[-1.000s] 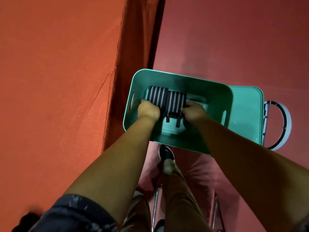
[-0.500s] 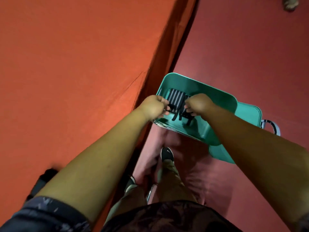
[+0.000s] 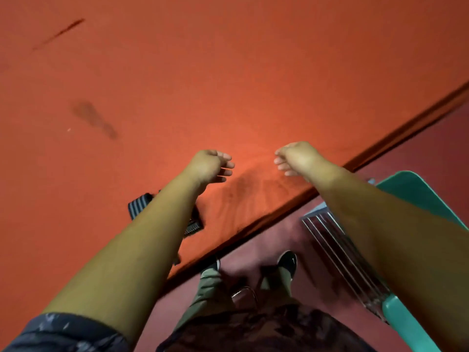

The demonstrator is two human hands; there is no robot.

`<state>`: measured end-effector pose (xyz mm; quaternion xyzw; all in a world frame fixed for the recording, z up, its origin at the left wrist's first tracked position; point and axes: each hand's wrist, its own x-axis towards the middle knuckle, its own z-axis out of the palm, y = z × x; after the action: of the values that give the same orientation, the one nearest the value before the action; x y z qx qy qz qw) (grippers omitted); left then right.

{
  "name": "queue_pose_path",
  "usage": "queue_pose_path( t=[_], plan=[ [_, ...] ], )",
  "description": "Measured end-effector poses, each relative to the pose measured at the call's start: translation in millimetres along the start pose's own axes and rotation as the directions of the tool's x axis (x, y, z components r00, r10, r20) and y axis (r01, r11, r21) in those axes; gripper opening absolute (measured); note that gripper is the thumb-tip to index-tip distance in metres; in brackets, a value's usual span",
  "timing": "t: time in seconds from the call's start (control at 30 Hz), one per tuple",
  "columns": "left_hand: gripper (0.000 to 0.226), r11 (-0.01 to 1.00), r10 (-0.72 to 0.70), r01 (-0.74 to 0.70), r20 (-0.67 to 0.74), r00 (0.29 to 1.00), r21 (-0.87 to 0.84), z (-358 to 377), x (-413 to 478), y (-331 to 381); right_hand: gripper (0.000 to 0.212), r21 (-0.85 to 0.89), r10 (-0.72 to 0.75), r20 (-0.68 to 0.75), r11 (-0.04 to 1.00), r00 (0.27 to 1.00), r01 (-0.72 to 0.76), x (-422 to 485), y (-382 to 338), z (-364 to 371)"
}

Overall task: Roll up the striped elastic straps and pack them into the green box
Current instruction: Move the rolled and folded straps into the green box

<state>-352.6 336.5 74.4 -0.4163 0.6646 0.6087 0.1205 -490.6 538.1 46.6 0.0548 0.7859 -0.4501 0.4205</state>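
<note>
Strap [image 3: 139, 205] lay on the orange table [image 3: 228, 72], behind the left hand [image 3: 209, 166] and back toward the person. The left forearm crossed over its middle. One striped end showed left of the forearm and a darker end showed right of it, so its long axis probably ran across the arm, slanting toward the table edge. Middle part was hidden.

Left hand was empty, fingers loosely bent, gripping nothing, above bare cloth. Right hand [image 3: 297, 157] was the same: empty, fingers loosely curled, just across a gap from the left.

Green box [image 3: 416, 191] sat off the table edge, right of and behind the right hand, mostly covered by the right forearm. Its contents were not visible. A wire rack [image 3: 337, 250] was below it.

Judgement: the left hand was much nearer the strap. The next move would be pulling it back and down to grab the strap for rolling, with the box a cross-reach to the right afterwards.
</note>
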Motion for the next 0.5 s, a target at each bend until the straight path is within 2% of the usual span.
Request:
queue_pose_path(
  t=[0.23, 0.4, 0.5],
  plan=[
    [0.024, 0.978, -0.103, 0.048, -0.27, 0.957, -0.203, -175.1, -39.5, -87.9, 0.009, -0.205, -0.067, 0.25, 0.971, 0.966, 0.121, -12.9, -56.0, 185.4],
    [0.022, 0.945, -0.234, 0.134, -0.332, 0.914, -0.298, -248.4, -62.7, -164.8, 0.013, -0.319, -0.033, 0.394, 0.932, 0.918, 0.171, -31.8, -59.9, 292.5],
    [0.017, 0.922, -0.307, 0.195, -0.326, 0.894, -0.334, -271.8, -65.4, -210.8, 0.016, -0.364, 0.033, 0.435, 0.921, 0.9, 0.142, -41.5, -50.7, 343.1]
  ],
)
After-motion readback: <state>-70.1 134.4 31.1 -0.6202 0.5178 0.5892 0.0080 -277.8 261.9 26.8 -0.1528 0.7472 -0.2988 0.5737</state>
